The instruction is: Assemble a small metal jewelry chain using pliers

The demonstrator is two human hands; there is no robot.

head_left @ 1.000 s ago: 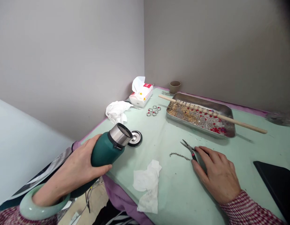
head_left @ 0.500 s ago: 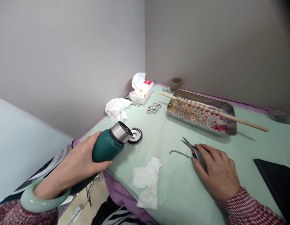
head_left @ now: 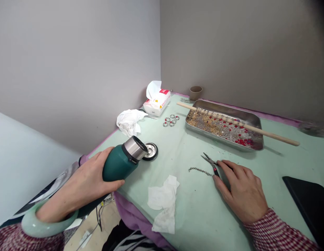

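My left hand (head_left: 85, 181) is wrapped round a dark green flask (head_left: 117, 164) with a steel neck, held tilted over the table's left edge with its mouth uncapped. The flask's round lid (head_left: 151, 151) lies on the mint-green table just beyond the mouth. My right hand (head_left: 242, 190) rests palm down on the table, its fingers lying over the handles of small pliers (head_left: 210, 162) whose tips stick out to the left. A short metal chain (head_left: 200, 170) lies beside the pliers' tips.
A crumpled tissue (head_left: 163, 202) lies near the front edge, another (head_left: 129, 120) at the left. A tissue pack (head_left: 156, 101), several small rings (head_left: 171, 121), a steel tray (head_left: 249, 120) of beads with a wooden dowel (head_left: 269, 136) across it, a small cup (head_left: 196, 92) and a black tablet (head_left: 308, 198) surround them.
The view has shifted slightly. The flask has dipped a little lower and closer to the lid; the right hand stays on the pliers.
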